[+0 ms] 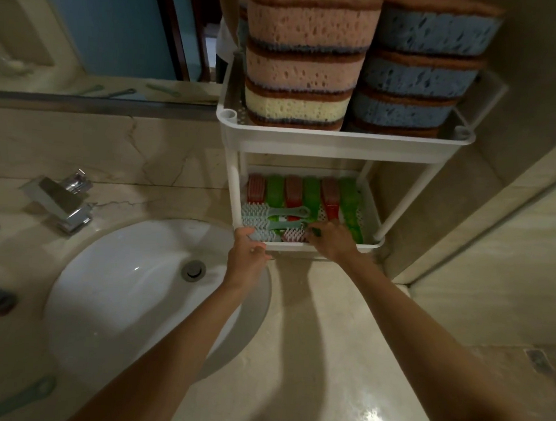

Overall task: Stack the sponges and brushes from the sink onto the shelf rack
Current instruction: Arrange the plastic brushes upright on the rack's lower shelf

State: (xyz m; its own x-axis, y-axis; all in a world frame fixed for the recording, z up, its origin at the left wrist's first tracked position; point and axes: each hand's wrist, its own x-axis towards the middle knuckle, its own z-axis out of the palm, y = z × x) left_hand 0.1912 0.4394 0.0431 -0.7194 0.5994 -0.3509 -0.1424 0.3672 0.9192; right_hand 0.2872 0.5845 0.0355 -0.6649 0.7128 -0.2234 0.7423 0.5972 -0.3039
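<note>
The left hand holds the front left corner of the lower tray of a white plastic shelf rack; its grip is closed on the rim, with the thumb on top and the fingers below. The right hand reaches into the same tray with its fingers bent down over a dark green handle, but I cannot tell if this grip is really closed on it. Just beside these fingers, pale blue brushes with long handles lie across the front of the tray. Behind them, red and green brushes stand in a row. On the upper tray there are two stacks side by side: pink and yellow sponges on the left and blue sponges on the right, all with brown layers. The rack stands on a beige marble tabletop, to the right of a white oval sink with a chrome tap. A mirror is on the wall behind
</note>
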